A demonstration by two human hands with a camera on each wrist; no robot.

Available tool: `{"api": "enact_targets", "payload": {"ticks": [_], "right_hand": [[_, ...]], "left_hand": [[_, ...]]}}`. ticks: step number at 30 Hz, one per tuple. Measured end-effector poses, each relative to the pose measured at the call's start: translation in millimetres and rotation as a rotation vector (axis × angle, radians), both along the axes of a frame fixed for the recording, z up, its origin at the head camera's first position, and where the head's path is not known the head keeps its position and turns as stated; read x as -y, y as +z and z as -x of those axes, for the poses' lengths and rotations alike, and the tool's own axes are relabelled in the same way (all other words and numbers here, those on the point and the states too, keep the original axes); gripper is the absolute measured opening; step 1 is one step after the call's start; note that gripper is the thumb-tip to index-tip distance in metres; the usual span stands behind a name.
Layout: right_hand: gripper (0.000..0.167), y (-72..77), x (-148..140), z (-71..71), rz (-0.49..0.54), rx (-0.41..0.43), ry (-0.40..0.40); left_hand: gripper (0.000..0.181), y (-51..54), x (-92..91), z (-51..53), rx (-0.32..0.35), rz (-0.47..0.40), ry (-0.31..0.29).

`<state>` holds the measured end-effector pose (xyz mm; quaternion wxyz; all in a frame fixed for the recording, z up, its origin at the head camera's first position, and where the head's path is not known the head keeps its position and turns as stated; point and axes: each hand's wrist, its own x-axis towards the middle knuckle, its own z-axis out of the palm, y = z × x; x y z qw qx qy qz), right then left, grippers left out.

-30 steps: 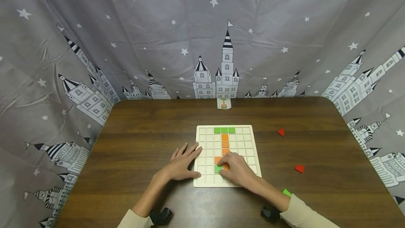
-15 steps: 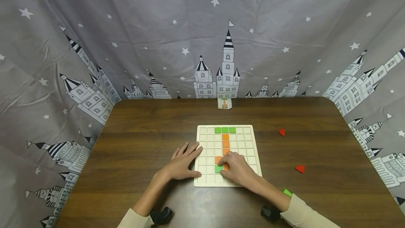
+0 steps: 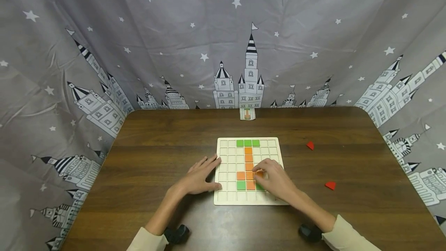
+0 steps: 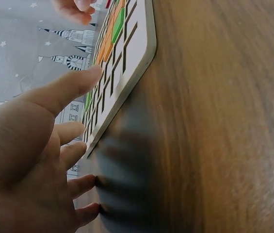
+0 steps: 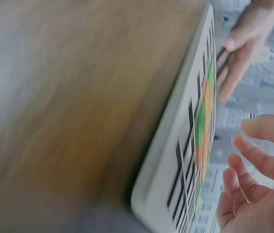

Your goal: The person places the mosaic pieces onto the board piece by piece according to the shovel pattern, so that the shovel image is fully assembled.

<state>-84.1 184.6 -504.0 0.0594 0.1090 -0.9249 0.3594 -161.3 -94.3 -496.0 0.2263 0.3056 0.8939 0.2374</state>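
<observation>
A cream grid board point(image 3: 223, 198) lies on the table with square tiles in its cells. Three green tiles point(image 3: 247, 143) line the top row, and an orange column point(image 3: 248, 158) runs down from them. Lower down, an orange tile point(image 3: 241, 176) and a green tile point(image 3: 241, 185) flank the column's left side. My left hand point(image 3: 200, 176) rests at the board's left edge, fingers spread. Over the column's right side is my right hand point(image 3: 277, 181), partly hiding an orange tile and a green tile point(image 3: 259, 186). In the right wrist view, its thumb and fingertips point(image 5: 243, 141) are apart, holding nothing visible.
Two red wedge-shaped pieces point(image 3: 330, 185) lie on the table right of the board. A small pattern card point(image 3: 247, 114) stands at the table's back edge, against a grey castle-print curtain point(image 3: 195, 42). Black wrist devices point(image 3: 177, 234) sit below both wrists.
My right hand has moved right and slightly away, off the lower orange column tiles. The green piece by the right sleeve is now hidden behind the forearm. My left hand has barely shifted.
</observation>
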Motion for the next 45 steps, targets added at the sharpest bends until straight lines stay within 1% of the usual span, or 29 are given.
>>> {"api": "enact_targets", "payload": {"ticks": [2,6,14,21,27,32,38,40,45], "right_hand": [[0.011,1.9,-9.2,0.1,0.004,-0.014,-0.021],[0.014,5.2,-27.3,-2.6,-0.005,-0.031,-0.059],[0.019,7.1,-69.1,-16.1,0.003,-0.054,-0.151],[0.019,10.6,-109.2,-35.7,0.015,-0.090,-0.230],[0.020,12.8,-134.7,-57.7,-0.018,-0.092,-0.297],[0.022,11.1,-142.8,-77.5,-0.026,-0.048,-0.336],[0.026,2.8,-136.4,-98.7,-0.015,0.031,-0.361],[0.028,-1.5,-132.0,-104.4,-0.014,0.070,-0.363],[0.034,-10.7,-122.6,-117.0,-0.012,0.210,-0.373]], "left_hand": [[0.086,0.7,0.3,0.2,0.000,-0.004,0.005],[0.085,0.0,0.5,-1.0,-0.001,0.015,-0.006],[0.085,-4.2,0.7,-2.8,-0.005,0.013,-0.010],[0.084,-4.4,1.1,-2.4,-0.007,0.013,-0.012],[0.083,-2.3,1.1,-2.4,-0.006,0.005,-0.017],[0.083,-2.6,1.7,-2.4,-0.008,0.005,-0.019],[0.083,-2.5,1.6,-2.6,-0.009,-0.001,-0.021],[0.083,-2.2,1.1,-2.5,-0.007,-0.003,-0.020],[0.083,-2.9,0.3,-1.9,-0.008,-0.001,-0.021]]}}
